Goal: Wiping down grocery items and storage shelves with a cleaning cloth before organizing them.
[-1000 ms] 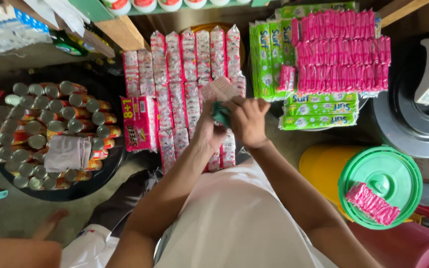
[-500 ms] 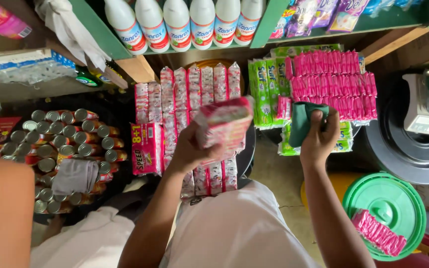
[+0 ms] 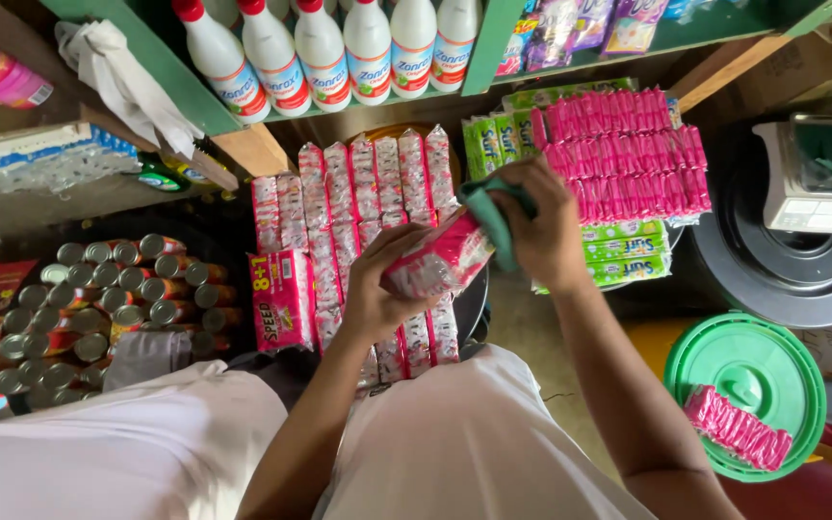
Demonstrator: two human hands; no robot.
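Observation:
My left hand [image 3: 382,289] grips a pink-and-white pack of sachets [image 3: 440,258] and holds it up at chest height. My right hand [image 3: 541,226] holds a green cloth [image 3: 490,214] pressed against the pack's far end. Below the hands stand rows of the same pink-and-white packs [image 3: 368,197]. To the right lie stacks of bright pink sachets [image 3: 628,159] on top of green sachet packs [image 3: 618,255].
White bottles with red caps [image 3: 339,53] line a green shelf above. Several tins [image 3: 108,299] fill a round tray at left. A green bucket lid [image 3: 748,385] with pink sachets [image 3: 739,429] is at lower right, a weighing scale [image 3: 820,173] beyond it.
My left hand has lifted the pack off the rows. My right hand swung out to the right with the green cloth, then came back onto the pack's end.

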